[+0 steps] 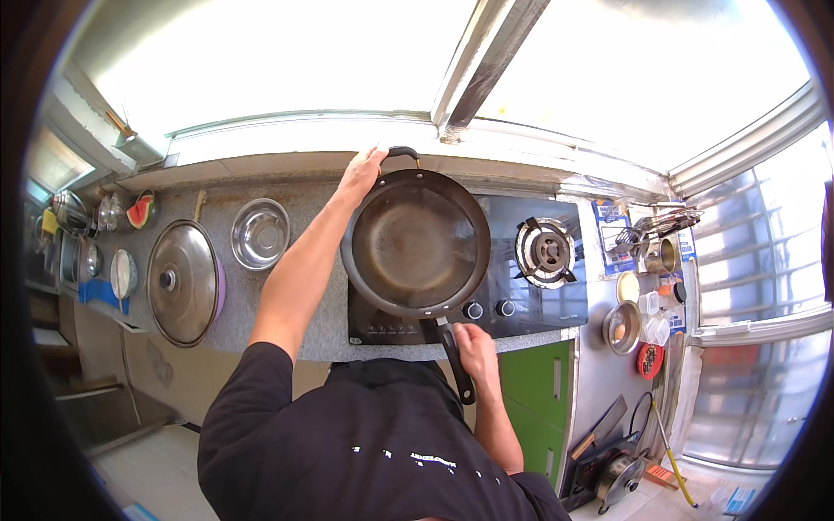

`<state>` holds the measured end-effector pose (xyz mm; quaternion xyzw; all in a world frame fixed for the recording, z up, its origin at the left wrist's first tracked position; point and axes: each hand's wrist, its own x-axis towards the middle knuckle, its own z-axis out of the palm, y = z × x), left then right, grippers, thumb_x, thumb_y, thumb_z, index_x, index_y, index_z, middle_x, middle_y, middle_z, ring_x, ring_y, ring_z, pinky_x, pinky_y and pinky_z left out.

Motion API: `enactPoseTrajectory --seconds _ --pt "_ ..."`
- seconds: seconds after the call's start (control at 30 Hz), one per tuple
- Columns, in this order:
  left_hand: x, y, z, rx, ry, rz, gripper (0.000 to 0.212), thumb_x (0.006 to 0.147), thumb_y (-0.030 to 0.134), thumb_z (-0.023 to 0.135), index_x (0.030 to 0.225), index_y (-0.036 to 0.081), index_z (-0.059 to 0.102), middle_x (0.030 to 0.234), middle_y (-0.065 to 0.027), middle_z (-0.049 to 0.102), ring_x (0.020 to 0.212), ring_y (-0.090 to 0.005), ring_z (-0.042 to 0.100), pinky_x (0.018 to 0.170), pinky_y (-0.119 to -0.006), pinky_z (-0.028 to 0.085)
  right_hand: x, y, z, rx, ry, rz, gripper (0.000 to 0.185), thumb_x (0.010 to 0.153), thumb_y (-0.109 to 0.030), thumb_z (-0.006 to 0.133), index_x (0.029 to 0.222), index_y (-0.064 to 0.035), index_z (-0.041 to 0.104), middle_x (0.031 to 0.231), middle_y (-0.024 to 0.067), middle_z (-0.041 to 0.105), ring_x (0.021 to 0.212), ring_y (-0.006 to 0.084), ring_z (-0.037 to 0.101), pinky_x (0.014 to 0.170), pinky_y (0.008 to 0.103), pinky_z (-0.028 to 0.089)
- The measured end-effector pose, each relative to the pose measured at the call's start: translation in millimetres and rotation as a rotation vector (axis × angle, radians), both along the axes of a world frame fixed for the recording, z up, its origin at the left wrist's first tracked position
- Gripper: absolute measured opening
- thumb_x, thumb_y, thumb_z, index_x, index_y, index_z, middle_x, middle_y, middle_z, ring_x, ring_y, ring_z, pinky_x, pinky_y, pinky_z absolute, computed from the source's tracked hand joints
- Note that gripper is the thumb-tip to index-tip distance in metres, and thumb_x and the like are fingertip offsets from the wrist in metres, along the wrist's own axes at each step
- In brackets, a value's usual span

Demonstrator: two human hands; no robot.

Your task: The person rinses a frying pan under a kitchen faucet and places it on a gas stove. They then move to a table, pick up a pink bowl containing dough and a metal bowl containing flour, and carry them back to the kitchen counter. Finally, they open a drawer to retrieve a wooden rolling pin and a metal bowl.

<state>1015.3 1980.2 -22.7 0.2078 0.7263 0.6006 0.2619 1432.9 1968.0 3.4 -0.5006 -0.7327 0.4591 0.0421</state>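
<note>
A dark wok (417, 241) with two handles is over the left part of the black glass gas hob (541, 312). My left hand (365, 170) grips its small loop handle at the far rim. At the near side, my right hand (476, 348) is at the long black handle (456, 365), fingers curled against it. The inside of the wok holds no food. Whatever burner lies under the wok is hidden. To the right, the other burner (549, 253) is uncovered.
Left of the hob stand a steel bowl (260, 234) and a large lidded basin (182, 283). Farther left are a cut watermelon (140, 210) and more bowls. On the right are a steel bowl (622, 327), a red dish (650, 360), a metal pot (659, 255) and wire utensils (668, 223).
</note>
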Motion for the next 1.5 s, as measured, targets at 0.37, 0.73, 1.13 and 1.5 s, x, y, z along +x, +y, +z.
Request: enactPoseTrajectory --seconds 0.37,0.73,1.13,1.5 --pt "76.0 -178.5 13.6 0.185 -0.147 0.155 0.041 0.103 0.025 0.053 0.133 -0.003 0.056 0.123 -0.0097 0.064 0.115 -0.0156 0.059 0.105 -0.030 0.042 6.6 51.7 -111.3 0.571 -0.210 0.059 0.038 0.089 -0.035 0.071 0.108 -0.0027 0.065 0.103 0.0211 0.069 0.098 0.0405 0.066 0.085 0.0480 0.052" --pt "128.1 -333.7 -0.5 0.193 -0.252 0.390 0.035 0.105 0.030 0.050 0.121 0.002 0.064 0.105 -0.0054 0.070 0.096 -0.0115 0.064 0.086 -0.027 0.047 4.2 40.9 -110.8 0.654 -0.215 0.116 0.039 0.088 -0.033 0.072 0.100 0.0021 0.061 0.090 0.0258 0.069 0.087 0.0447 0.066 0.077 0.0507 0.051" --pt "189.6 -325.6 -22.3 0.114 -0.347 0.240 0.034 0.104 0.024 0.048 0.122 -0.001 0.064 0.104 -0.0086 0.070 0.096 -0.0147 0.065 0.087 -0.028 0.049 8.0 52.6 -138.0 0.730 -0.288 0.317 0.030 0.093 -0.026 0.066 0.095 0.0008 0.053 0.083 0.0236 0.065 0.082 0.0420 0.066 0.070 0.0498 0.052" --pt "240.8 -270.9 -26.2 0.197 -0.369 0.061 0.029 0.105 0.025 0.050 0.102 0.002 0.067 0.090 -0.0029 0.066 0.081 -0.0111 0.063 0.080 -0.026 0.052 16.9 60.6 -115.1 0.665 -0.161 0.471 0.020 0.085 -0.009 0.070 0.099 -0.0020 0.057 0.098 0.0235 0.060 0.088 0.0418 0.067 0.073 0.0489 0.055"
